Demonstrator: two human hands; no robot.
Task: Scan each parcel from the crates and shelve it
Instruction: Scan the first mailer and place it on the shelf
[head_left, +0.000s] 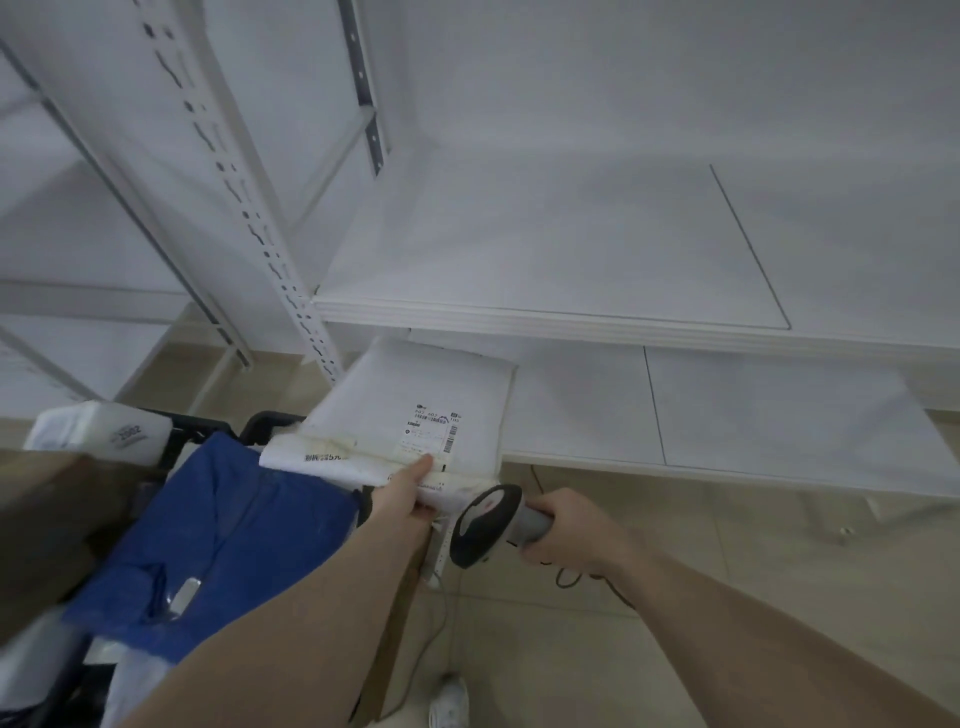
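My left hand (408, 491) grips the near edge of a flat white parcel (405, 410), a padded mailer with a printed label and barcode facing up. The parcel's far end reaches under the edge of the middle shelf board (571, 244), over the lower shelf board (727, 415). My right hand (563, 530) holds a grey and black barcode scanner (485, 522) by its handle, its head just right of my left hand and close to the parcel's near corner. A black crate (208, 436) at lower left holds a blue bagged parcel (218, 535).
A white perforated upright (249, 208) of the shelf rack stands left of the parcel. A white box marked 2002 (104, 431) and a brown carton (47, 519) sit at the left. A cable (571, 577) lies on the tiled floor under the scanner.
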